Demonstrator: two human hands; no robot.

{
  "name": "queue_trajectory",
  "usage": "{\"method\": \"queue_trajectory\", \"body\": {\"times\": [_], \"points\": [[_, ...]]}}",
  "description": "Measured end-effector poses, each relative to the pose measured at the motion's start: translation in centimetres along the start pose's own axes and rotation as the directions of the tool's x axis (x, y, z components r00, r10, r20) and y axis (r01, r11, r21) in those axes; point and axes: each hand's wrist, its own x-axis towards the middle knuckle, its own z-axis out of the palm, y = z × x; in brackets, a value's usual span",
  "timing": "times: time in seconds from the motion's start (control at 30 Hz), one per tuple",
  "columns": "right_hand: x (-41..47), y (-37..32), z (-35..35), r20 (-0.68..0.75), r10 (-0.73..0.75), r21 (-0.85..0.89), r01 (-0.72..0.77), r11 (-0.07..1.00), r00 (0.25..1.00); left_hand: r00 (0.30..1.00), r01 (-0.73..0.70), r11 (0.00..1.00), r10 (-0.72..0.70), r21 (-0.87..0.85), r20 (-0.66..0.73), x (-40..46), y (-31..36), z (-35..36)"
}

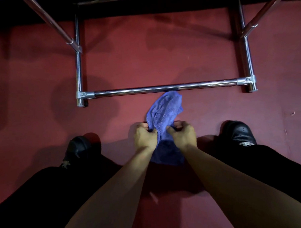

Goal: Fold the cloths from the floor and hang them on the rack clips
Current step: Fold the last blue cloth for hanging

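Note:
A blue terry cloth [164,109] hangs bunched between my two hands above the red floor. My left hand [144,136] grips its edge on the left, fingers curled into the fabric. My right hand [184,134] grips the edge on the right, close beside the left. The cloth's far end reaches toward the chrome base bar of the rack [162,88], and its lower part droops between my forearms. No rack clips are in view.
The rack's chrome legs [78,65] and slanted tubes [266,10] frame the floor ahead. My black shoes stand at the left [76,149] and right [238,132] of my hands. Red carpet [151,52] covers the floor.

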Motion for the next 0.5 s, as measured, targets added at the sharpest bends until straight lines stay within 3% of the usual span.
{"method": "queue_trajectory", "body": {"times": [0.37,0.5], "points": [[-2.7,-1.2,-0.2,0.227,-0.042,0.187,-0.001,0.982,0.973,0.988,-0.057,0.969,0.09,-0.242,0.128,-1.6,-0.8,0.1],[-3.7,-1.7,-1.5,0.179,-0.069,0.258,0.02,0.966,0.981,0.992,-0.072,0.944,0.102,-0.322,0.077,-2.7,0.1,-1.1]]}}
